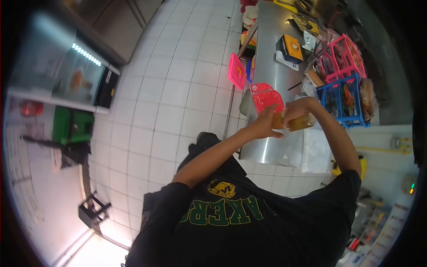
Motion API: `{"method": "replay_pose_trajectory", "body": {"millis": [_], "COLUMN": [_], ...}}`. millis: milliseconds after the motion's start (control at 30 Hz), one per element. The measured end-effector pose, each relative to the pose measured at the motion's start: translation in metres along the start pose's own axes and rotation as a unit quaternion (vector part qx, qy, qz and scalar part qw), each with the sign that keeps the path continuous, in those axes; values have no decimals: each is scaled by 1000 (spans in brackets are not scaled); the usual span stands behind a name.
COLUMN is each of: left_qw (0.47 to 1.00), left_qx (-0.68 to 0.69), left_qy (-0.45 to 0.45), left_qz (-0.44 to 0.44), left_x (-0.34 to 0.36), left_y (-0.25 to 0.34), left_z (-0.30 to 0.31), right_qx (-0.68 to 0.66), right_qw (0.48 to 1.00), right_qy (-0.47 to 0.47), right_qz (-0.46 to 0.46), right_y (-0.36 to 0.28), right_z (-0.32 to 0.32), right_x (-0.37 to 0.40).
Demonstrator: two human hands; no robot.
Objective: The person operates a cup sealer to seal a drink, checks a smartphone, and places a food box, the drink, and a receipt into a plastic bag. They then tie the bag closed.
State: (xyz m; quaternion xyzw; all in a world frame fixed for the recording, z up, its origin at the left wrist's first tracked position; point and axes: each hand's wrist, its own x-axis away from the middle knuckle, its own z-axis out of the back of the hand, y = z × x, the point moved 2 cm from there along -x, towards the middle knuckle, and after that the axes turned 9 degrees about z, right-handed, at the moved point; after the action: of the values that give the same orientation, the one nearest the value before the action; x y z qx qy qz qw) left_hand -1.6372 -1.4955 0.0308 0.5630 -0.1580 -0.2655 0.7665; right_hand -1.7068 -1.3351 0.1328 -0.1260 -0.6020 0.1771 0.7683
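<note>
Over the steel counter (268, 147), both hands are close together around clear containers with amber contents. My left hand (262, 124) curls its thumb and fingers around the amber container (278, 120) nearer to it. From above, the fingers of my right hand (299, 108) close on another amber-filled part (303, 122), which looks like a jar or cup. The right fingers cover the place where the two amber parts meet, so I cannot tell whether they are one container. A red flat packet or tray (266, 95) lies just beyond my left fingers.
Blue (341, 100) and pink baskets (344, 58) with packets line the right side. An orange and black box (291, 48) stands farther along the counter. Clear plastic sheets (316, 151) lie at the near end. A pink lid (237, 71) juts past the left edge, beside the tiled floor (187, 80).
</note>
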Motion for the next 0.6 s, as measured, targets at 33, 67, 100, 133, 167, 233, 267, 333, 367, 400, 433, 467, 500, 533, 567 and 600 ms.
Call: {"method": "replay_pose_trajectory", "body": {"millis": [33,67,100,133,167,233,267,333,367,400,433,467,500,533,567,600], "left_qw": [997,989,985,979,960,952,935,927,833,767,721,687,663,651,649,655], "left_qx": [50,100,114,129,110,41,8,-179,-192,-215,-230,-239,-245,-251,-259,-267], "left_qy": [-43,-85,-117,-149,-142,-88,-30,53,57,35,8,-18,-35,-51,-64,-79], "left_qz": [30,62,58,55,217,289,354,326,515,604,653,687,707,715,712,702], "left_x": [-12,-26,-32,-31,-25,-3,34,144,195,246,291,327,346,352,351,337], "left_y": [-8,-19,-38,-66,-98,-223,-285,-445,-425,-408,-396,-369,-350,-335,-329,-328], "left_z": [12,21,41,67,94,138,166,223,265,293,319,340,359,374,385,389], "right_qx": [30,59,42,36,30,35,-25,-67,-121,-122,-128,-135,-71,-11,-30,-57], "right_qw": [993,974,974,963,951,939,937,930,918,923,925,926,935,939,940,930], "right_qy": [23,41,48,78,108,127,100,61,36,22,15,9,32,51,44,25], "right_qz": [-108,-217,-219,-254,-290,-317,-334,-356,-377,-366,-358,-351,-347,-340,-338,-363], "right_y": [-2,2,10,22,35,69,97,136,143,166,180,193,196,198,196,191], "right_z": [14,26,37,51,68,98,112,136,146,155,162,168,178,182,180,184], "right_x": [15,25,25,24,21,7,-7,-31,-36,-51,-61,-71,-75,-82,-86,-83]}}
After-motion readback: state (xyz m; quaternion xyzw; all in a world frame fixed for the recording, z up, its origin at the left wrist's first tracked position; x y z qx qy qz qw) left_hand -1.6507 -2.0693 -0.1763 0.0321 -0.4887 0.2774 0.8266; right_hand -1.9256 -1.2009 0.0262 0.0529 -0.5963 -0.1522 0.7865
